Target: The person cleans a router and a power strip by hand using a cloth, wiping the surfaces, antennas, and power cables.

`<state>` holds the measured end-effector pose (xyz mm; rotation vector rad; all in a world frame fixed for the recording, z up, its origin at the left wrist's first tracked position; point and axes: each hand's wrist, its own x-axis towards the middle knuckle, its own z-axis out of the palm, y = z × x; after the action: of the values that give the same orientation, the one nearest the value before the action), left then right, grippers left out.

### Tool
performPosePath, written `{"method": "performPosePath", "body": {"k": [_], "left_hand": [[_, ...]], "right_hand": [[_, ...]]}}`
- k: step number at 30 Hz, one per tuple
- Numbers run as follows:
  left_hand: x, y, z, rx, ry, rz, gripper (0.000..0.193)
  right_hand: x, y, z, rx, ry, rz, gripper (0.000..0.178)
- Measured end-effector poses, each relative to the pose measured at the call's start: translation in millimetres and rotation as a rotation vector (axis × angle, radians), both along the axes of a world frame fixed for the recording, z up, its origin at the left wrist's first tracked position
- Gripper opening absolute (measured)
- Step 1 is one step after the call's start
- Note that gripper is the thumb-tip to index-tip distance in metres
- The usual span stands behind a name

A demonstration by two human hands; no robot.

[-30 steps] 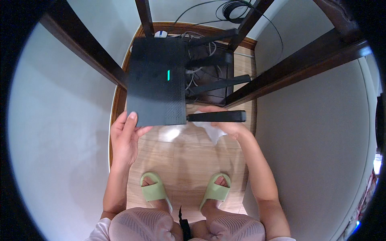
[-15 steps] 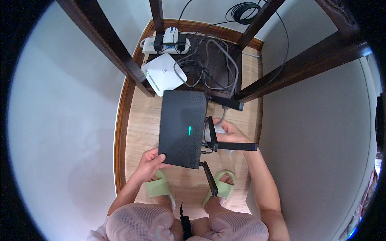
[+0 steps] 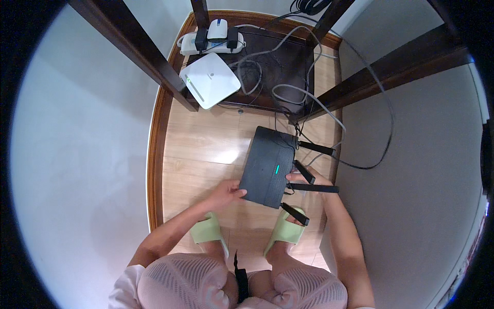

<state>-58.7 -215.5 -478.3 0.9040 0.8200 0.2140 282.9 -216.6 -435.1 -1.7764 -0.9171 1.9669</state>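
A black router with a lit green strip and several dark antennas hangs tilted above the floor in front of me. My left hand is closed on its near left corner, thumb on top. My right hand is closed at the antenna side, with a finger on the router's edge; the antennas partly cover it. A bit of something pale shows beneath that hand, too hidden to name. Thin black cables and a grey cable run from around the antenna side toward the shelf.
On the dark low shelf sit a white router and a white power strip with black adapters and a white plug-in device. Dark wooden legs stand on both sides. A wall is at left, a grey panel at right.
The black router has moved right and away from the shelf, and appears lower and turned slightly. Both hands have gone with it. The cables have been drawn out to the right.
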Motion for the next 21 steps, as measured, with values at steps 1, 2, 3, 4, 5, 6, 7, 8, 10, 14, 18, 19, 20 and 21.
{"method": "performPosePath", "body": {"k": [1, 2, 3, 4, 5, 6, 7, 8, 10, 14, 18, 19, 20, 21], "left_hand": [[4, 0, -5, -0.007, 0.002, 0.0, 0.02], [6, 1, -12, -0.005, 0.015, 0.042, 0.018], [7, 1, -17, -0.003, 0.029, 0.083, 0.017], [6, 1, -23, -0.005, 0.034, 0.087, 0.017], [7, 2, -28, 0.022, 0.094, 0.091, 0.015], [7, 2, -32, 0.05, 0.155, 0.096, 0.014], [6, 2, -36, 0.05, 0.157, 0.095, 0.014], [4, 2, -40, 0.075, 0.235, 0.066, 0.017], [11, 4, -41, 0.111, 0.29, 0.02, 0.021], [1, 10, -21, 0.211, 0.431, 0.027, 0.015], [6, 33, 14, 0.869, 0.61, -0.102, 0.008], [9, 45, 16, 0.866, 0.61, -0.103, 0.008], [10, 63, 18, 0.959, 0.529, -0.006, 0.009], [10, 81, 17, 1.047, 0.45, 0.089, 0.01]], "right_hand": [[4, -3, -6, -0.007, 0.002, 0.0, 0.053], [4, -1, -8, -0.015, -0.029, 0.02, 0.053], [3, 0, -9, -0.022, -0.058, 0.04, 0.054], [2, 1, -11, -0.02, -0.011, 0.029, 0.053], [5, 1, -17, -0.02, -0.01, 0.028, 0.053], [7, 2, -23, -0.004, -0.028, 0.042, 0.05], [11, 2, -28, 0.013, -0.044, 0.056, 0.047], [15, 5, -28, 0.008, 0.149, 0.002, 0.039], [49, 8, -39, 0.004, 0.059, 0.085, 0.033], [55, 38, 11, -0.046, -0.337, 0.206, 0.031], [49, 54, 53, -0.07, -0.848, 0.696, 0.038], [44, 58, 65, -0.073, -0.847, 0.697, 0.038], [29, 65, 84, -0.065, -0.894, 0.719, 0.036], [14, 70, 102, -0.057, -0.937, 0.743, 0.035]]}}
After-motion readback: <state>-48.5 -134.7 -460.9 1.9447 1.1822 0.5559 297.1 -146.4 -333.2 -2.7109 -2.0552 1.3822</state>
